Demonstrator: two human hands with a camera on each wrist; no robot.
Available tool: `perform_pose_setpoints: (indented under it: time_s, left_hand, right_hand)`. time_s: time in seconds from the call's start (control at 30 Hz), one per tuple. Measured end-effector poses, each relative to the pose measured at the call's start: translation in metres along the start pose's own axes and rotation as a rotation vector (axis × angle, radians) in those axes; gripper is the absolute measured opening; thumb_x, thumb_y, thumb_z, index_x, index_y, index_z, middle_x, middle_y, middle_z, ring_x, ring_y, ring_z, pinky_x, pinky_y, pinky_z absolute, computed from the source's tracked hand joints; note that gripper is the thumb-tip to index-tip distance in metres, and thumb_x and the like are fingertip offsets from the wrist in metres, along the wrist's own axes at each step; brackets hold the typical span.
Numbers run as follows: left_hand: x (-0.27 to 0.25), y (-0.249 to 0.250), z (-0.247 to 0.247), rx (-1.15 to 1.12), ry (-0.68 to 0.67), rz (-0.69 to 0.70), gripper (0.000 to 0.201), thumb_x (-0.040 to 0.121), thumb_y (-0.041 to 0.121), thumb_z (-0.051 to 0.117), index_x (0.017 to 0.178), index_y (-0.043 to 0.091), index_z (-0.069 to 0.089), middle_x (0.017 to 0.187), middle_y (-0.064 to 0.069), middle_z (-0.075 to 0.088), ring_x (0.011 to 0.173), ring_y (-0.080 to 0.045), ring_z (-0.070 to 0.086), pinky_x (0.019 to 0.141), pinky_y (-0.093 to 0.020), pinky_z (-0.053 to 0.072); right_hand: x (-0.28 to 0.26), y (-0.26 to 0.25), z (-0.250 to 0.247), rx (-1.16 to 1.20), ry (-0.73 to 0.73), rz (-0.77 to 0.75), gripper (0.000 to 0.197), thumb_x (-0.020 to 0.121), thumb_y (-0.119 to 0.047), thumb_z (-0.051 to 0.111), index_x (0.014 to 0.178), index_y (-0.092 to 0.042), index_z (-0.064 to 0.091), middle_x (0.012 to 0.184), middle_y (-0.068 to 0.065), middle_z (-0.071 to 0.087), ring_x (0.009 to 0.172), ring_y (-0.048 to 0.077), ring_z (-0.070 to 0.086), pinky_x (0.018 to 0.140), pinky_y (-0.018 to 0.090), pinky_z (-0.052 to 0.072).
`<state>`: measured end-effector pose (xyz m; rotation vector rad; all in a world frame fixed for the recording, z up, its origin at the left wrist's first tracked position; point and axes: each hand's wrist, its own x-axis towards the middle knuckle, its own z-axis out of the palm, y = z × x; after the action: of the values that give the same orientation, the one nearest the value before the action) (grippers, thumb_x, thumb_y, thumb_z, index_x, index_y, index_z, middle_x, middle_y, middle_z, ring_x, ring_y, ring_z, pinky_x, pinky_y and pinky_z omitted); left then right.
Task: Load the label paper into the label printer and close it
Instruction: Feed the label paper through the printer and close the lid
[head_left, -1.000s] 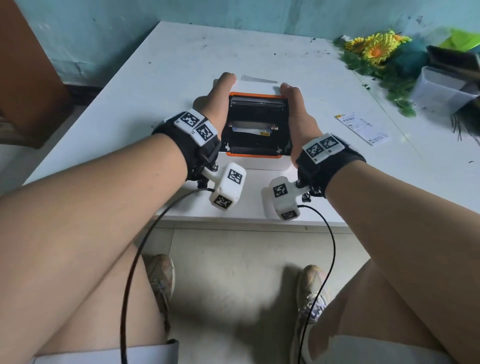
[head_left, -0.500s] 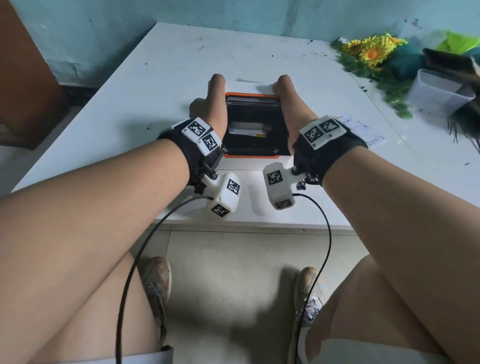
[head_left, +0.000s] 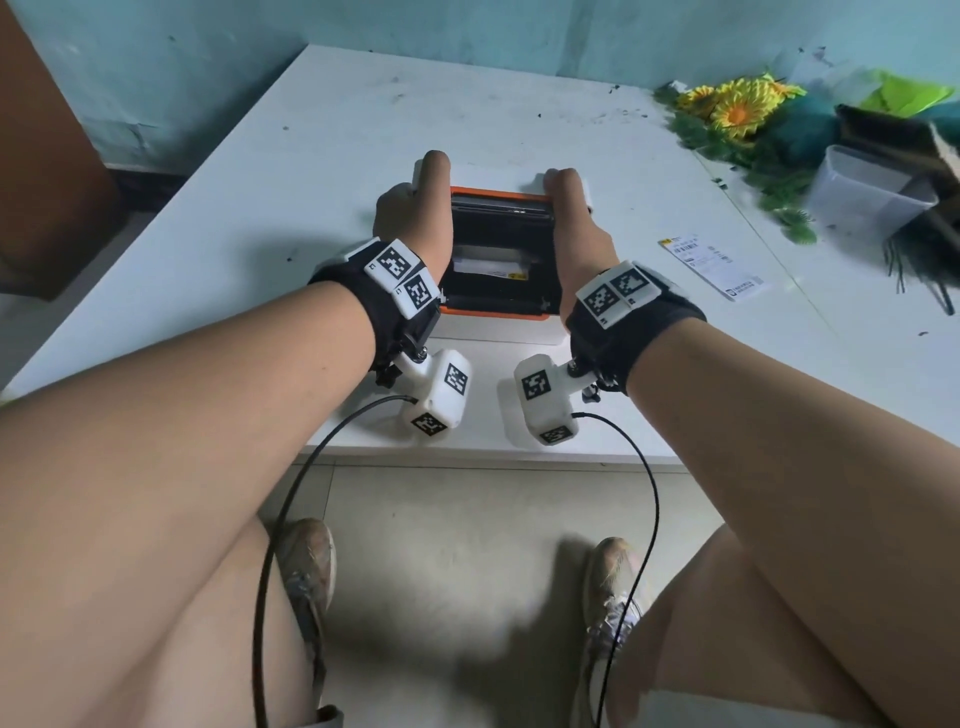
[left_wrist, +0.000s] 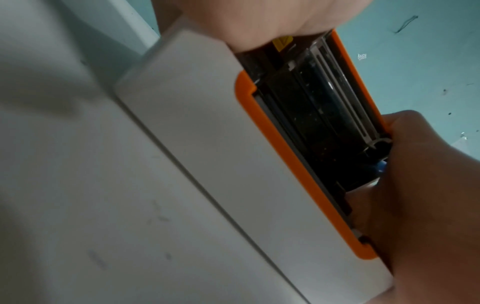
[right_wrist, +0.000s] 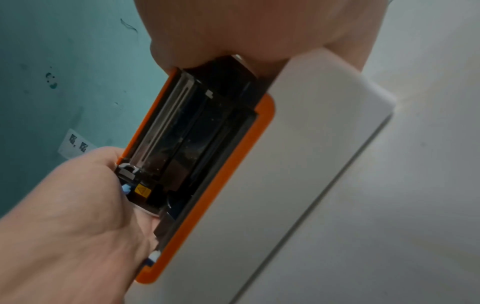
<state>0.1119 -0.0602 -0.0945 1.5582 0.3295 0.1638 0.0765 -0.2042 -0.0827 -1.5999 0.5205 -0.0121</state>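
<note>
A white label printer with orange trim sits near the table's front edge, its lid raised over a black bay. A strip of white paper shows inside the bay beside a yellow sticker. My left hand grips the lid's left side and my right hand grips its right side, thumbs up along the edges. In the left wrist view the printer stands open with my left hand at its end. In the right wrist view my right hand holds the printer the same way.
A printed label slip lies on the white table right of the printer. Artificial flowers and a clear plastic tub crowd the far right corner. A teal wall runs behind the table.
Both hands have drawn in tighter against the sides of the lid. The lid stays raised and the printer has not shifted on the table.
</note>
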Motion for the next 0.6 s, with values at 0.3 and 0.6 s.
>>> perform_pose_setpoints:
  time_s: [0.3,0.6]
  left_hand:
    - [0.007,0.001,0.0,-0.012,-0.009,-0.027,0.053,0.098,0.051,0.052,0.062,0.022,0.026,0.049,0.011,0.027,0.058,-0.023,0.027,0.06,-0.035,0.029]
    - [0.003,0.003,-0.003,-0.015,-0.014,0.007,0.051,0.077,0.062,0.056,0.068,0.018,0.033,0.065,0.0,0.037,0.066,-0.023,0.038,0.063,-0.041,0.04]
  right_hand:
    - [0.002,0.0,0.001,0.1,-0.034,0.023,0.075,0.06,-0.075,0.064,0.104,-0.017,0.077,0.09,0.005,0.072,0.107,0.032,0.079,0.093,0.059,0.06]
    - [0.01,0.001,0.002,0.052,-0.025,0.009,0.064,0.065,-0.075,0.06,0.093,-0.019,0.072,0.083,0.003,0.066,0.072,0.026,0.069,0.073,0.032,0.056]
